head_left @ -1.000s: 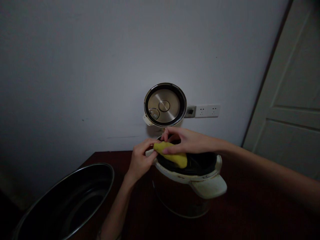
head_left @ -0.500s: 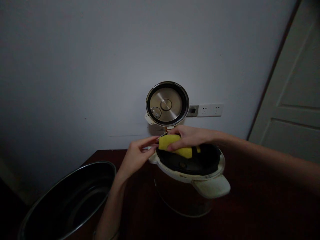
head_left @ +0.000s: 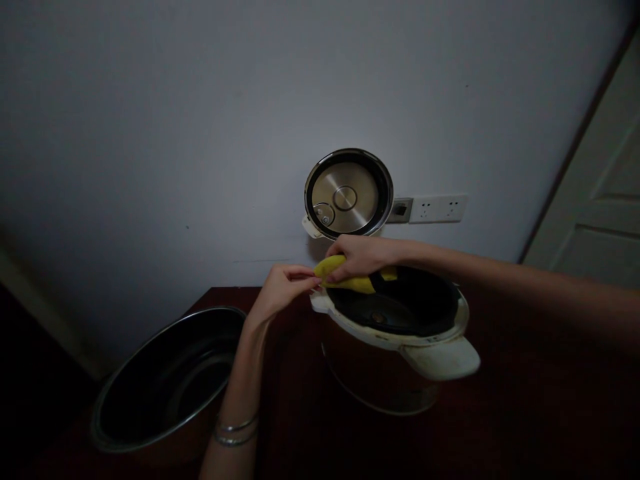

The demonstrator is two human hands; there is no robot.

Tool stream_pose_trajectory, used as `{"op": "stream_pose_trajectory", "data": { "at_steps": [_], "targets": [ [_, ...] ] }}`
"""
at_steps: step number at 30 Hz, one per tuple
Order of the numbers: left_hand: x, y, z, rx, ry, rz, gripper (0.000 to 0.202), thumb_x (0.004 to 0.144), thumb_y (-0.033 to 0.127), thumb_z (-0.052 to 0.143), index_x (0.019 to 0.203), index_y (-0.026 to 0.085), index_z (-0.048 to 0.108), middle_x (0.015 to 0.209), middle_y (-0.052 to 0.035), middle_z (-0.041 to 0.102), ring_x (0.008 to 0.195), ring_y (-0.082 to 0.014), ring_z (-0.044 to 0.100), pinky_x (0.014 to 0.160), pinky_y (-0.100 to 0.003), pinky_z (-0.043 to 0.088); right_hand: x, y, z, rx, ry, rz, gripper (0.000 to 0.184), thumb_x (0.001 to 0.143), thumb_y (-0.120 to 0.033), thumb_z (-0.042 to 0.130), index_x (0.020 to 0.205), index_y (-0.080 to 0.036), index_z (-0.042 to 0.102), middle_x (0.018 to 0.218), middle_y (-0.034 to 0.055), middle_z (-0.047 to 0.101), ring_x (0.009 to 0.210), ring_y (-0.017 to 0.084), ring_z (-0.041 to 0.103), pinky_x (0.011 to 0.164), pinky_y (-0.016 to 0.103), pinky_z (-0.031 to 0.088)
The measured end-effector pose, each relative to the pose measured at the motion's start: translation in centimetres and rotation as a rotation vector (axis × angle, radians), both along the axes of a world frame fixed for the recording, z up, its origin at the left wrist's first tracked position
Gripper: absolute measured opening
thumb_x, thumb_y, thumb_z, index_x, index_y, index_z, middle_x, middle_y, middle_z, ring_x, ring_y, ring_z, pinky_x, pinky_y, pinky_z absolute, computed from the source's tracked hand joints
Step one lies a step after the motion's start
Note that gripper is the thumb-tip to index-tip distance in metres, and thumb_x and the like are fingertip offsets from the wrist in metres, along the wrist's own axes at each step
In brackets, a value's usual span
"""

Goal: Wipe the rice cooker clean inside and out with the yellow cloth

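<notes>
My right hand point(head_left: 357, 257) grips a folded yellow cloth point(head_left: 359, 284) at the far-left inner rim of an electric cooker point(head_left: 395, 343). On the cooker's left side, my left hand point(head_left: 285, 287) has its thumb and fingertips pinched together at the cloth's left end. The cooker has a dark inside, a stained pale rim and a pale front handle. Its round lid point(head_left: 345, 198) stands raised behind, showing a brushed metal inner plate. Part of the back rim and the hinge are hidden by my right hand and forearm.
A large dark pot point(head_left: 167, 443) with a shiny rim stands left of my left forearm. The dark red table point(head_left: 295, 413) meets a pale wall. Wall sockets point(head_left: 439, 209) are right of the lid, with a door point(head_left: 600, 207) farther right.
My left fingers have come together at the cloth's end. My right hand has pressed the cloth closer to the left rim. The whole view has shifted, so things appear farther right and higher.
</notes>
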State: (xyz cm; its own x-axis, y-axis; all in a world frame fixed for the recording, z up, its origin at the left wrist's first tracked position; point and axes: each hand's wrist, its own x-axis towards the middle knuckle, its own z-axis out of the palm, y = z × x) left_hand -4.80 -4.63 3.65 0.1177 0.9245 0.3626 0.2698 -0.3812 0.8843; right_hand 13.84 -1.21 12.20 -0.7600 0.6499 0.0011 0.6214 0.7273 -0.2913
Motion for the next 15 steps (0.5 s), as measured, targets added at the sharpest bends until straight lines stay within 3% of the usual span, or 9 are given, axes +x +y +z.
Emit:
{"op": "stream_pose_trajectory", "data": {
  "at_steps": [4, 6, 11, 15],
  "targets": [
    [-1.8, 1.2, -0.6, 0.087, 0.230, 0.278, 0.022, 0.071, 0.036, 0.063, 0.073, 0.015, 0.071, 0.063, -0.0040, 0.067, 0.042, -0.0095, 0.048, 0.040, -0.021, 0.037, -1.7, 0.0, 0.9, 0.048, -0.180, -0.061, 0.022, 0.067, -0.034, 0.064, 0.069, -0.012, 0.066, 0.059, 0.0014, 0.058, 0.050, 0.011, 0.048, 0.045, 0.025, 0.034],
    [-2.5, 1.8, -1.2, 0.058, 0.306, 0.328, 0.026, 0.074, 0.038, 0.059, 0.074, 0.014, 0.070, 0.061, -0.0043, 0.066, 0.041, -0.0104, 0.049, 0.040, -0.022, 0.035, -2.9, -0.3, 1.2, 0.065, -0.269, -0.072, 0.022, 0.065, -0.034, 0.068, 0.065, -0.012, 0.066, 0.056, 0.0018, 0.057, 0.051, 0.013, 0.050, 0.046, 0.026, 0.035],
    [-2.4, 2.7, -2.3, -0.204, 0.340, 0.117, 0.032, 0.083, 0.039, 0.048, 0.085, 0.012, 0.065, 0.055, -0.0030, 0.060, 0.042, -0.0129, 0.054, 0.039, -0.022, 0.039, -5.4, -0.7, 0.7, 0.079, -0.391, -0.023, 0.039, 0.063, -0.037, 0.070, 0.085, -0.005, 0.071, 0.071, 0.0080, 0.065, 0.065, 0.019, 0.059, 0.054, 0.027, 0.040],
    [-1.6, 2.9, -2.6, -0.302, 0.334, -0.028, 0.028, 0.085, 0.036, 0.045, 0.081, 0.012, 0.058, 0.058, -0.0019, 0.060, 0.046, -0.0111, 0.056, 0.040, -0.019, 0.041, -6.4, -1.0, 0.2, 0.113, -0.539, 0.020, 0.047, 0.068, -0.027, 0.063, 0.107, -0.002, 0.067, 0.094, 0.0149, 0.069, 0.079, 0.020, 0.062, 0.058, 0.025, 0.040]
  ]
}}
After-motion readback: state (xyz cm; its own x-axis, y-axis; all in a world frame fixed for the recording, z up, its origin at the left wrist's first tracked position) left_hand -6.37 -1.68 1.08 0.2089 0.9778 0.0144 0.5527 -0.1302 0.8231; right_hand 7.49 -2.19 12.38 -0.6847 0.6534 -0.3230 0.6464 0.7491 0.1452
